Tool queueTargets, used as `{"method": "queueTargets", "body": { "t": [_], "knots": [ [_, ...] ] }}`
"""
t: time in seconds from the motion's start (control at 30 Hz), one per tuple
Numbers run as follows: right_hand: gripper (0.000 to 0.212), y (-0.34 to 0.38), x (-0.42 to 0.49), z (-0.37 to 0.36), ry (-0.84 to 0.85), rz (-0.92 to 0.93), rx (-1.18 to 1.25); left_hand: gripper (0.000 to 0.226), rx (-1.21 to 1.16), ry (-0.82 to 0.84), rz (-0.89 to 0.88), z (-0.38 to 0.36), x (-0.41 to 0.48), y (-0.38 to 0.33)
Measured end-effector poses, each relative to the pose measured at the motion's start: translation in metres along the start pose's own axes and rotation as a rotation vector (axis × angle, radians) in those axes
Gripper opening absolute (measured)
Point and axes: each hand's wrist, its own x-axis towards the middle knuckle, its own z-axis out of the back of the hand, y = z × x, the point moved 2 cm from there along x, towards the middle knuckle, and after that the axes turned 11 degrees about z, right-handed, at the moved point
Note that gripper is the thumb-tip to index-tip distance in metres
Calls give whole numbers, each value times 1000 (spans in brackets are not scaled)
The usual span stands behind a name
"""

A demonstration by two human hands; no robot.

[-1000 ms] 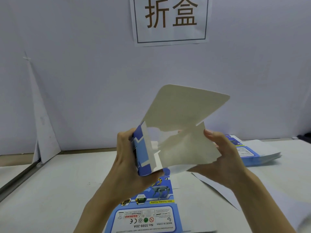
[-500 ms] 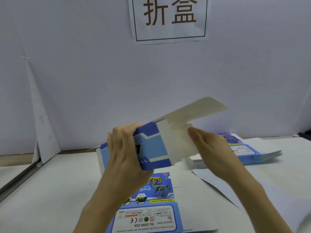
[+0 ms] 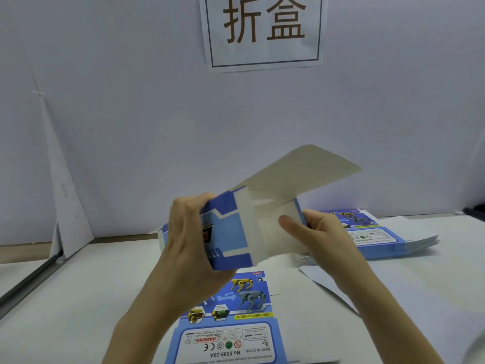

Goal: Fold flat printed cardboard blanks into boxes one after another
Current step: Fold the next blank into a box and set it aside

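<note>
Fingers (image 3: 189, 214) round blue box (image 3: 231, 232) — flap (image 3: 301, 174) up

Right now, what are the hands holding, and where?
One half-folded blue box. The left hand grips its printed blue body; the right hand pinches the plain inner flap at its open end.

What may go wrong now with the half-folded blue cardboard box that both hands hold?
1. The right hand pinches the small white side flap; too hard a bend may crease it.
2. The left hand grips the blue printed cardboard box in midair; squeezing may flatten it.
</note>
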Motion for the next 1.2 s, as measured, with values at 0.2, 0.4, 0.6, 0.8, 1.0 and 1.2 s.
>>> {"method": "queueTargets", "body": {
  "t": [0.2,0.4,0.6,0.8,1.0,1.2],
  "knots": [
    [23,7,-5,9,87,-125,-100,84,-169,134,110,-1,-2,2],
    [27,4,0,16,-119,-225,-415,92,-469,381,625,-12,-2,-12],
    [34,11,-1,12,-129,-145,-616,36,-796,400,818,-17,6,-22],
    [42,18,-6,4,-106,-25,-710,34,-690,370,845,-15,3,-10],
    [31,28,-14,-17,-86,197,-858,32,-77,73,782,-22,-7,13],
    [34,20,-9,-19,-59,141,-865,28,154,-60,674,-23,-7,13]
  ]
}}
